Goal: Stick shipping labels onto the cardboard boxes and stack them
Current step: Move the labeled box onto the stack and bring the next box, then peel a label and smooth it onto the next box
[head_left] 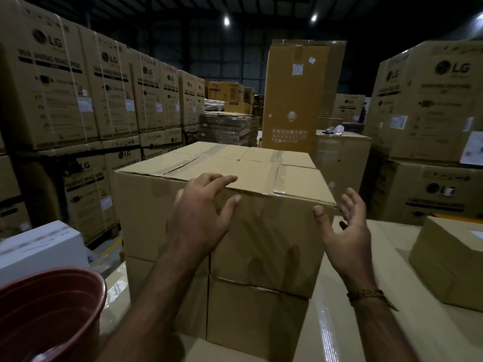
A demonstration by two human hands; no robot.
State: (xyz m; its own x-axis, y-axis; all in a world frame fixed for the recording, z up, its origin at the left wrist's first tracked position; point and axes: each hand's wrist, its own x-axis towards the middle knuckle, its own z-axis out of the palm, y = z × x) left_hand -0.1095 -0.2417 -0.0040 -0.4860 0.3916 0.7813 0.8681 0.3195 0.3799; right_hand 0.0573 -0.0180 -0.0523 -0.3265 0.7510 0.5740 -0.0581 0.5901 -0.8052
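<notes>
The left hand (201,215) rests spread-fingered, grip loose, on the near top edge of the upper cardboard box (261,231). The right hand (345,231) hovers beside its right corner, grip slack, thumb touching the front face. That box sits on a lower box (248,317).

Taped brown cardboard box (264,226) atop stacked boxes (251,309)
</notes>
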